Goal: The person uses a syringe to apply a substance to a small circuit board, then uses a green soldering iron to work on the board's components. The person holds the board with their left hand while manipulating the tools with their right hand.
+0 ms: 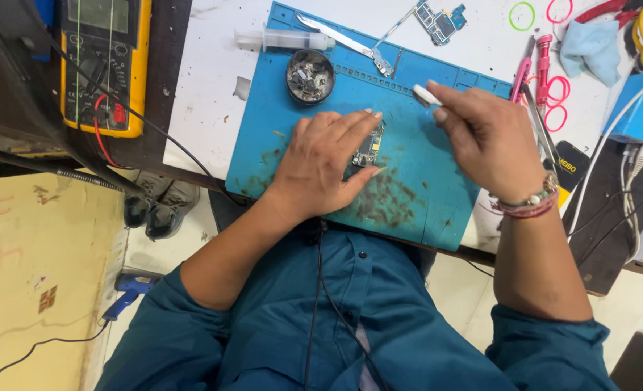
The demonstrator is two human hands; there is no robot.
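Both hands work over the blue mat [408, 174] on the counter [213, 94]. Left hand [325, 166] lies flat and spread, fingers extended, pressing a small circuit board [368, 148] down against the mat; the board shows between the forefinger and thumb, its long axis running roughly away from the person, tilted slightly right. Right hand [484, 137] is curled closed around a small white tool [426, 95], whose tip pokes out past the fingertips and points up-left. That tool sits just right of and beyond the board, near but not touching it. So the left hand is on the board, while the right hand is close by and would reach it by coming leftward and toward the person. A round tin of scraps [310, 74] stands beyond the left hand.
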